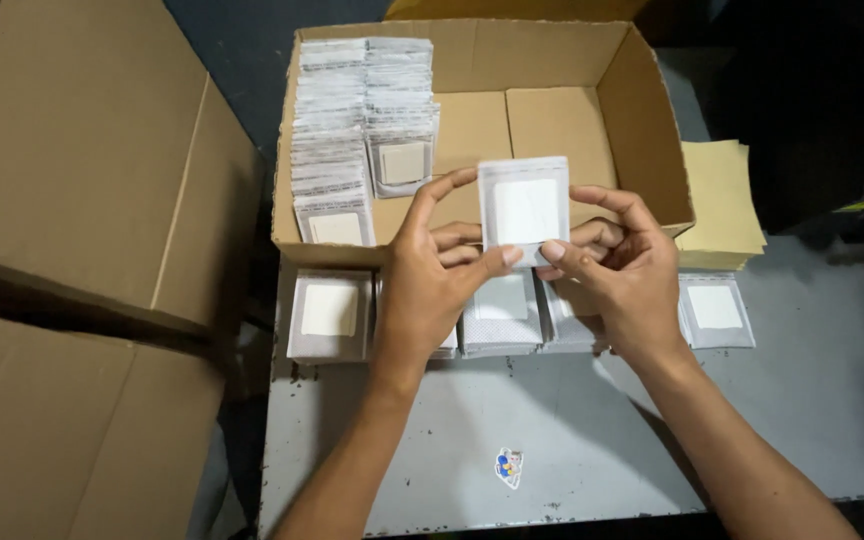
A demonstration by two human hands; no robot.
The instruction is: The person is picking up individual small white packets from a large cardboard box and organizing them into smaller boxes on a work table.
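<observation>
Grey table (592,430): pouch (523,208) betw. left hand (432,285) & right hand (620,275), above box (652,120) edge.

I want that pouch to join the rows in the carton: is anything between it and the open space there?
Nothing visible. Both hands, left and right, hold the pouch over the carton's front wall; bare carton floor lies right of the packed rows.

Between my left grip (432,275) and right grip (617,270) I hold a pouch (524,208). Behind them a box (642,80) sits on the tabletop (802,400), with stacked pouches (362,130) in its left part. Below my grips lies a row of pouches (330,313); sheets (720,195) lie to the right.
</observation>
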